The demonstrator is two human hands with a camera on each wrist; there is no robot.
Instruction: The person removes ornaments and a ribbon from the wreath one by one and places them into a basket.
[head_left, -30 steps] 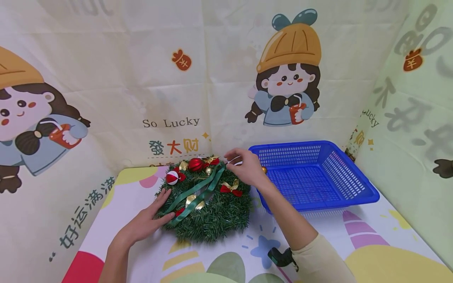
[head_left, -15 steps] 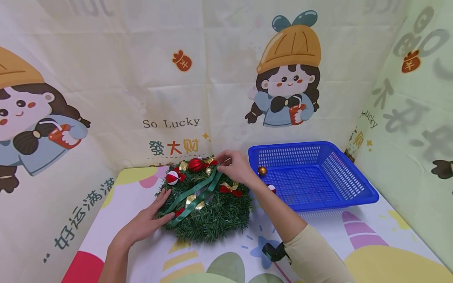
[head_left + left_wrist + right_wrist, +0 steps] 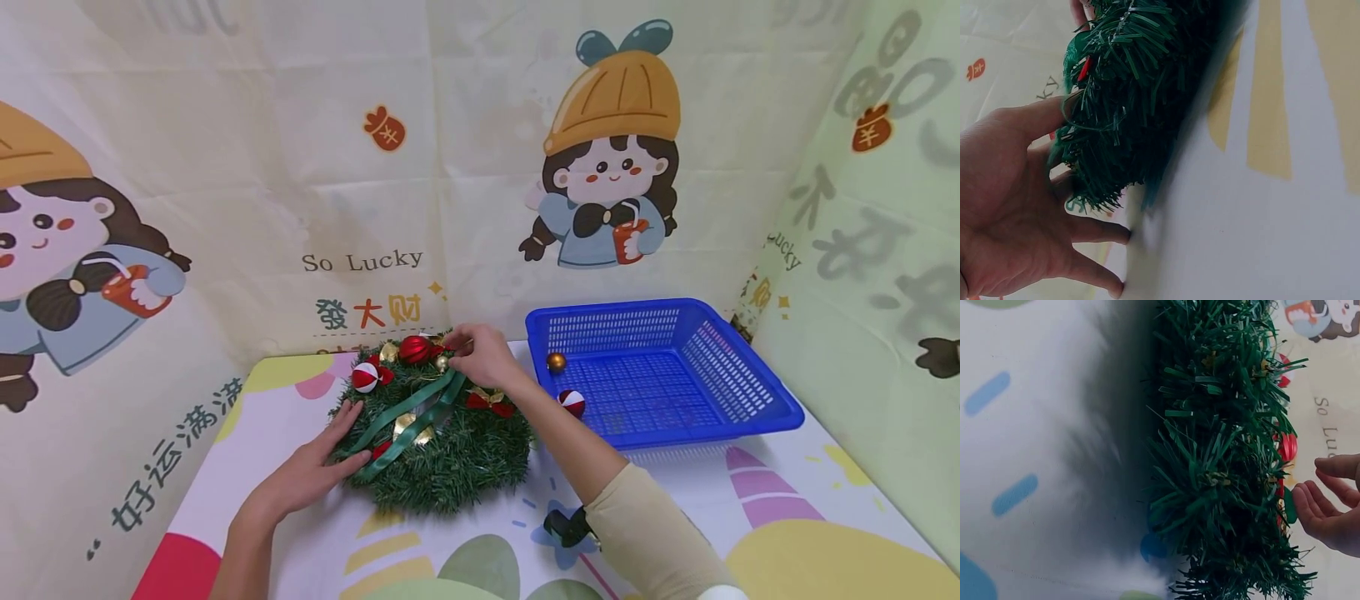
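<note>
Left hand (image 3: 322, 461), fingers spread wide, is bracing Christmas wreath (image 3: 465, 454); right hand (image 3: 486, 358) (cannot tell if pinching) should be laying green ribbon (image 3: 435, 408) flat

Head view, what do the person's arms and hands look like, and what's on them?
Both the left hand and the right hand are bare, each with a thumb and slim fingers. The right arm wears a plain beige sleeve that ends partway along the forearm; a small dark object shows beside its cuff. No sleeve shows on the left arm.
</note>
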